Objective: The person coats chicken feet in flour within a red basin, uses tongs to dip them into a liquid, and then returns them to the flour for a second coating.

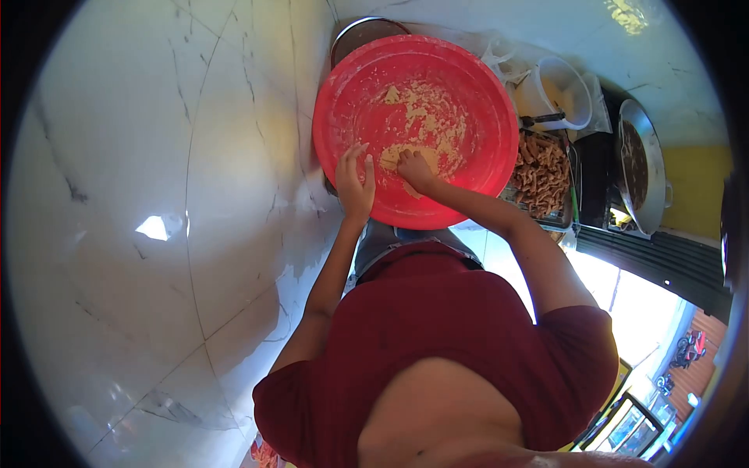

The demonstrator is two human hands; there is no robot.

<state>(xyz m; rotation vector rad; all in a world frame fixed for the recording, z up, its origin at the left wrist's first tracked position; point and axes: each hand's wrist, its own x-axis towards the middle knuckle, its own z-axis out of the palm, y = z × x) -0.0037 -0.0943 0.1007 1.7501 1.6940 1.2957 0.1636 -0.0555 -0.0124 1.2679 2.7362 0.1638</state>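
Note:
A wide red basin [343, 101] holds a crumbly yellowish dough or flour mixture [429, 117], spread in bits over its floor, with a denser lump near the front. My right hand [416, 169] is down on that lump with its fingers curled; whatever lies under the fingers is hidden. At the basin's left front rim, my left hand [356, 181] rests with its fingers apart and nothing held.
To the right of the basin are a clear plastic tub [577, 93], a tray of brown fried strips [540, 175] and a large metal pan [651, 168] with dark contents. A marbled tile wall [156, 156] stands at the left.

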